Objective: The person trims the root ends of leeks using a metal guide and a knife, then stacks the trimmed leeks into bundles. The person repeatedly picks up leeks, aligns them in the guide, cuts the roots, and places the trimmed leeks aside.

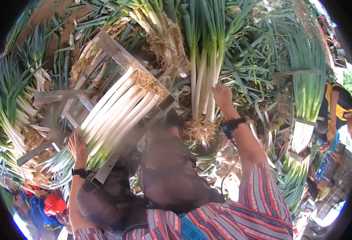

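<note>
Several long white-stemmed green onions (116,111) lie side by side across a metal frame (119,54), their brown roots at its upper bar. My left hand (78,147) rests at the left edge of this bundle, where white turns to green; whether its fingers grip a stem cannot be told. To the right, a bunch of green onions (206,72) stands with roots down and green leaves pointing away from me. My right hand (223,96) is at the right side of that bunch, fingers bent at the outer stem; its fingertips are partly hidden.
Piles of green onions (10,111) lie at the left. Loose leaves (254,60) cover the ground beyond my right hand. Another bundle (306,99) rests on a second metal rack at the right, near a person in black and yellow (338,108). A red plastic bag (54,204) lies lower left.
</note>
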The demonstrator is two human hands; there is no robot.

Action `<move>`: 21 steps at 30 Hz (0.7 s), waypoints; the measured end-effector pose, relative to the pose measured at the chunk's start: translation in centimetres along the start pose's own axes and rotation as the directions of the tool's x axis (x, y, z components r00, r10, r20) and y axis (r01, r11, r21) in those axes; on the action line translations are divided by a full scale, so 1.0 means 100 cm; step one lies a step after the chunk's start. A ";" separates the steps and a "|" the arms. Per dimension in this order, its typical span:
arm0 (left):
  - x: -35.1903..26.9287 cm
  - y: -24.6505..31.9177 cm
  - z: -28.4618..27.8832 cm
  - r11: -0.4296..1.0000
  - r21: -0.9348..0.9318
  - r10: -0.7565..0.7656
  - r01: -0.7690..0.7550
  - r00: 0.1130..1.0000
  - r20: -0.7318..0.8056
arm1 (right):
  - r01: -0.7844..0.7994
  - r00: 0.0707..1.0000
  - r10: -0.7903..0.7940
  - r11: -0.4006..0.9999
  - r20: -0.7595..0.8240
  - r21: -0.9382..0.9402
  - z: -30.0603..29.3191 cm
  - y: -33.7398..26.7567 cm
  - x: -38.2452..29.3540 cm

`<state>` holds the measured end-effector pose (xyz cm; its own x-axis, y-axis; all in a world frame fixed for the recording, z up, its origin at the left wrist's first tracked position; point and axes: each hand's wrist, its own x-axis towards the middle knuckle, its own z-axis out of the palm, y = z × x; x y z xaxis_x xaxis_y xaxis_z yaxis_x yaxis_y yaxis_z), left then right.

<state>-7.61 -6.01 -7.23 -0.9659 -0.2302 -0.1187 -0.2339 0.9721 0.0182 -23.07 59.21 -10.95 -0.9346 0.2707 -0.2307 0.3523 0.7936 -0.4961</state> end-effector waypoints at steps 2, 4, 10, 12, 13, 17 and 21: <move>0.001 0.007 -0.005 1.000 0.007 0.012 -0.012 1.000 -0.008 | 0.074 0.997 -0.072 0.996 -0.037 0.043 0.027 -0.011 0.023; 0.000 0.009 -0.007 1.000 0.020 0.007 -0.007 1.000 -0.010 | 0.038 0.999 -0.036 0.998 0.026 -0.052 0.054 -0.035 0.038; -0.002 0.009 -0.009 0.999 0.029 0.026 -0.025 0.999 -0.045 | -0.039 0.999 0.037 0.991 -0.016 -0.130 0.095 -0.073 0.061; -0.006 0.009 -0.010 0.999 0.033 0.022 -0.021 0.998 -0.051 | -0.093 0.996 0.093 0.992 -0.008 -0.088 0.100 -0.082 0.077; -0.006 0.011 -0.011 0.999 0.031 0.022 -0.020 0.998 -0.054 | -0.123 0.992 0.123 0.991 -0.002 -0.047 0.098 -0.083 0.089; -0.001 0.024 -0.023 1.000 0.015 0.025 -0.025 0.999 -0.047 | 0.009 0.997 -0.012 0.999 -0.081 -0.032 0.102 -0.051 0.152; 0.013 0.038 -0.021 0.999 -0.046 0.022 -0.024 0.999 -0.037 | -0.051 0.998 0.048 0.997 0.036 0.064 0.114 -0.010 0.203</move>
<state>-10.03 -2.73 -5.23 -0.9742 -0.2103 -0.0814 -0.2159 0.9741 0.0670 -41.80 57.69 -24.69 -0.9141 0.2890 -0.2844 0.4016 0.7421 -0.5367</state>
